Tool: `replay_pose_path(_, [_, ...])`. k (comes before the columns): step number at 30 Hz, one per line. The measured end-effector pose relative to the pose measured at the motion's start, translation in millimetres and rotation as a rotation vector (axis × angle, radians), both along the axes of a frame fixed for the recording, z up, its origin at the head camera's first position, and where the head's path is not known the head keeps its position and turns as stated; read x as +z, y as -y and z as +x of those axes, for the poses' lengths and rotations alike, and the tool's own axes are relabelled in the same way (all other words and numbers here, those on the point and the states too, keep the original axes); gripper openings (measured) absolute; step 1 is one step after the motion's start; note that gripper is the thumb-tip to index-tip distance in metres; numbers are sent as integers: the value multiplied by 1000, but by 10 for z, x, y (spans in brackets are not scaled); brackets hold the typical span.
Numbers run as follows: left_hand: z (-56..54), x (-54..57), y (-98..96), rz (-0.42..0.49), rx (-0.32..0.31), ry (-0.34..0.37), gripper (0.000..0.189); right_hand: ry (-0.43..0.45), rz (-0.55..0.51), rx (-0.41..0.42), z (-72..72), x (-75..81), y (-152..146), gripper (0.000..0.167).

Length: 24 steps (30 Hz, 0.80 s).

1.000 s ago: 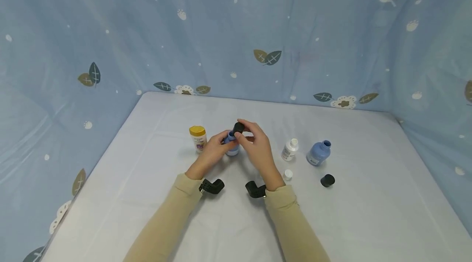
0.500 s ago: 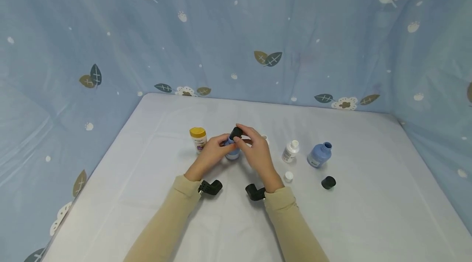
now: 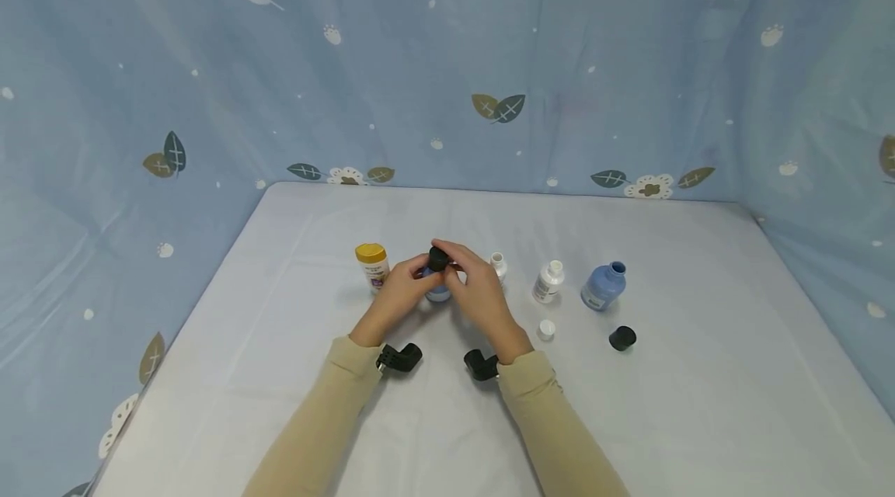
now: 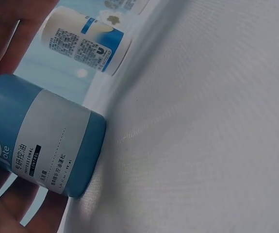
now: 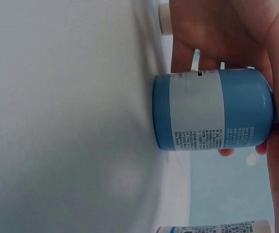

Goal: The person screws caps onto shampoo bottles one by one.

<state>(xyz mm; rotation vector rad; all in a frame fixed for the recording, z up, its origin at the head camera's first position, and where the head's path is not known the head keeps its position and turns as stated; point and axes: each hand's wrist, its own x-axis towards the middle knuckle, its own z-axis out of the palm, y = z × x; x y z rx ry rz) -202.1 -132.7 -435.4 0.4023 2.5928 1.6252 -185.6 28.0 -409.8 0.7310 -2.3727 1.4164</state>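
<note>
A blue bottle with a pale label (image 4: 52,141) stands upright on the table in front of me. My left hand (image 3: 402,290) grips its side near the shoulder. On the bottle's mouth sits a black cap (image 3: 438,258), pinched between the fingers and thumb of my right hand (image 3: 481,297). The right wrist view shows the same blue bottle (image 5: 197,109) with hands around its top; the cap is out of sight there. Whether the cap is threaded on, I cannot tell.
Left of my hands stands a white bottle with a yellow cap (image 3: 373,265). To the right are an uncapped white bottle (image 3: 498,262), another white bottle (image 3: 548,282) and an uncapped blue bottle (image 3: 604,286). A white cap (image 3: 546,329) and a black cap (image 3: 622,338) lie nearer.
My right hand has moved left and down, bringing the tilted black cap level onto the blue bottle's mouth. The white bottle behind that hand has come into fuller view. My left hand stays put.
</note>
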Motion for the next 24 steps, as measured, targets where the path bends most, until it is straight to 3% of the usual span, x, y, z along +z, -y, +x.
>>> replay_pose_path(8, [-17, -31, 10, 12, -12, 34, 32, -62, 54, -42, 3, -11, 15, 44])
replay_pose_path(24, [-27, -55, -15, 16, -6, 43, 29, -36, 112, -118, 10, -16, 37, 40])
